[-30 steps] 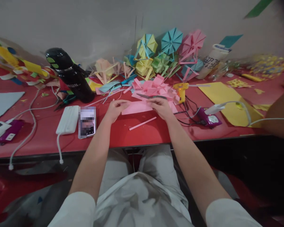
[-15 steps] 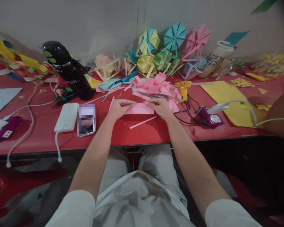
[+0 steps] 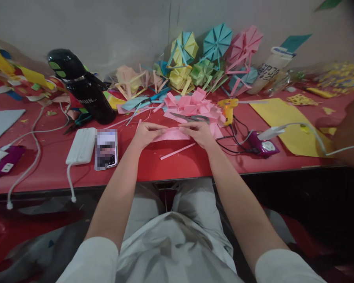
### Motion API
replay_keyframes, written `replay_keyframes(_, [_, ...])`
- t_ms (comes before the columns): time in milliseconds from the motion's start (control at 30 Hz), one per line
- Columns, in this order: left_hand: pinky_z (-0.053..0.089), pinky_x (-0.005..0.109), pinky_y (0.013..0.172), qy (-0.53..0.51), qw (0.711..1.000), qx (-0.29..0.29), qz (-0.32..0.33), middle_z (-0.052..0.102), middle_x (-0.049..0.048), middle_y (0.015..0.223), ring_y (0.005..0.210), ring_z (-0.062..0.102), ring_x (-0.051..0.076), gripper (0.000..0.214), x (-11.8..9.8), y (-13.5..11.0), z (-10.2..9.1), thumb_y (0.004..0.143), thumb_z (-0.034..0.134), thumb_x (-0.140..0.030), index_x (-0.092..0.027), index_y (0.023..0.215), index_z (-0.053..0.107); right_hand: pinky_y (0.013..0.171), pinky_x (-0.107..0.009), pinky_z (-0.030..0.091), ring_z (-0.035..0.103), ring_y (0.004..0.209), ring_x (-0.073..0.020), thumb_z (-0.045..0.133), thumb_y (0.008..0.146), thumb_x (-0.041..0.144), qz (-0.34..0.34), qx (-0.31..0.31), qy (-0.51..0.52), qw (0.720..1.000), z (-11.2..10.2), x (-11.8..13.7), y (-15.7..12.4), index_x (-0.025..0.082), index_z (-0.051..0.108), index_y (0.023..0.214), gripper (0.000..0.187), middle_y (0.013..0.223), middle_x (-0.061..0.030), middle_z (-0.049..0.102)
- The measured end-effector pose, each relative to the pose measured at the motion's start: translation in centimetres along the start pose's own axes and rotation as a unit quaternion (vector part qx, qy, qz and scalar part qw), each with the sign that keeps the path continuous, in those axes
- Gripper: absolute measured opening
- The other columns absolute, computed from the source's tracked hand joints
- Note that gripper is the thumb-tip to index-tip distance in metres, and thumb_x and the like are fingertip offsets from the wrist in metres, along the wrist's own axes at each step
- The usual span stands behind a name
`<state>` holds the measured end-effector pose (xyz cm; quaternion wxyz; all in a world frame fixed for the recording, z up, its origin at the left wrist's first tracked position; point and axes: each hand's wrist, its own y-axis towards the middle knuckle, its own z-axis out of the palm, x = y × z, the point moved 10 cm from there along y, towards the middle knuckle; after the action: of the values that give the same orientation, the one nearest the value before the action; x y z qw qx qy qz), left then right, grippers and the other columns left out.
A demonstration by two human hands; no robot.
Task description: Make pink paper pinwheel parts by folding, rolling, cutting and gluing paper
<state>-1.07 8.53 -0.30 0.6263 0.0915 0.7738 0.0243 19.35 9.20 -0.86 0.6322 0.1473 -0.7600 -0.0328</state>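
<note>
The left hand (image 3: 146, 133) and the right hand (image 3: 199, 133) both pinch the pink paper (image 3: 171, 135) with fingers curled almost closed — it lies flat on the red table (image 3: 177, 165) (scissors (image 3: 188, 117) sit just behind).

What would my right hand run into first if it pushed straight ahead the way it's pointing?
Probably the scissors, lying just past the pink sheet the right hand holds; behind them sits the pile of folded pink paper. Depth is unclear.
</note>
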Motion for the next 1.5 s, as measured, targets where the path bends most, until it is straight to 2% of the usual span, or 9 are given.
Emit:
replay_keyframes(133, [0.052, 0.051, 0.096, -0.008, 1.0, -0.011, 0.003, 0.08, 0.0093, 0.09, 0.094, 0.072, 0.028, 0.015, 0.1, 0.1, 0.0, 0.072, 0.085, -0.032, -0.021, 0.081, 0.081, 0.086, -0.036, 0.057, 0.071, 0.09, -0.0222, 0.082, 0.069, 0.043, -0.007, -0.016, 0.004, 1.0, 0.0, -0.2, 0.2, 0.023, 0.082, 0.086, 0.026, 0.092, -0.0042, 0.079])
replay_keyframes(400, [0.051, 0.048, 0.099, 0.004, 1.0, -0.013, 0.02, 0.079, 0.009, 0.092, 0.092, 0.072, 0.026, 0.022, -0.1, 0.2, 0.1, 0.069, 0.086, -0.036, -0.02, 0.083, 0.08, 0.086, -0.034, 0.056, 0.07, 0.09, -0.0207, 0.082, 0.069, 0.044, -0.016, 0.012, 0.007, 1.0, 0.8, 0.3, 0.3, 0.021, 0.079, 0.087, 0.03, 0.093, -0.0047, 0.078])
replay_keyframes(567, [0.056, 0.041, 0.09, -0.032, 0.999, -0.006, 0.028, 0.079, 0.0091, 0.092, 0.091, 0.073, 0.025, 0.033, -0.7, 0.0, 0.7, 0.064, 0.088, -0.042, -0.018, 0.085, 0.08, 0.088, -0.034, 0.055, 0.07, 0.095, -0.0216, 0.076, 0.077, 0.047, -0.011, 0.022, -0.02, 0.999, 1.3, 0.6, 0.3, 0.022, 0.08, 0.09, 0.029, 0.095, -0.0047, 0.078])
replay_keyframes(667, [0.057, 0.039, 0.087, -0.049, 0.998, -0.007, 0.027, 0.079, 0.0081, 0.092, 0.09, 0.072, 0.025, 0.032, -0.7, 0.0, 0.7, 0.065, 0.087, -0.041, -0.018, 0.086, 0.08, 0.088, -0.034, 0.055, 0.071, 0.094, -0.0223, 0.076, 0.077, 0.042, -0.018, 0.015, -0.024, 0.999, 1.3, 0.7, 0.4, 0.022, 0.081, 0.088, 0.024, 0.094, -0.0048, 0.078])
replay_keyframes(867, [0.046, 0.048, 0.103, -0.019, 0.999, -0.048, -0.004, 0.079, 0.0099, 0.095, 0.098, 0.07, 0.025, 0.019, -0.1, 0.1, -0.2, 0.07, 0.086, -0.027, -0.016, 0.084, 0.079, 0.083, -0.034, 0.055, 0.072, 0.09, -0.0223, 0.078, 0.074, 0.046, -0.017, 0.001, -0.029, 0.999, 1.0, 0.7, 0.5, 0.022, 0.082, 0.087, 0.028, 0.092, -0.0045, 0.079])
replay_keyframes(967, [0.044, 0.049, 0.105, -0.014, 0.998, -0.063, -0.015, 0.079, 0.0099, 0.093, 0.098, 0.07, 0.025, 0.017, 0.1, 0.1, -0.5, 0.069, 0.086, -0.024, -0.016, 0.082, 0.078, 0.081, -0.033, 0.055, 0.072, 0.088, -0.0226, 0.08, 0.072, 0.048, -0.014, 0.0, -0.022, 1.0, 1.0, 0.8, 0.5, 0.021, 0.082, 0.084, 0.03, 0.091, -0.0048, 0.079])
replay_keyframes(1233, [0.049, 0.045, 0.099, 0.005, 0.999, -0.04, 0.012, 0.079, 0.0083, 0.093, 0.094, 0.071, 0.023, 0.017, 0.1, 0.4, -0.3, 0.07, 0.083, -0.029, -0.019, 0.083, 0.079, 0.078, -0.033, 0.054, 0.071, 0.084, -0.0222, 0.079, 0.072, 0.051, -0.014, 0.005, -0.037, 0.999, 1.0, 0.8, 0.6, 0.02, 0.082, 0.081, 0.033, 0.087, -0.0051, 0.079])
replay_keyframes(1500, [0.056, 0.037, 0.086, -0.027, 0.999, 0.013, 0.043, 0.079, 0.0091, 0.091, 0.089, 0.072, 0.023, 0.029, -1.0, 0.4, 1.1, 0.067, 0.084, -0.039, -0.017, 0.085, 0.079, 0.077, -0.032, 0.053, 0.069, 0.083, -0.0207, 0.073, 0.078, 0.043, -0.021, 0.014, -0.05, 0.998, 1.2, 0.9, 0.5, 0.019, 0.081, 0.083, 0.025, 0.086, -0.0047, 0.078])
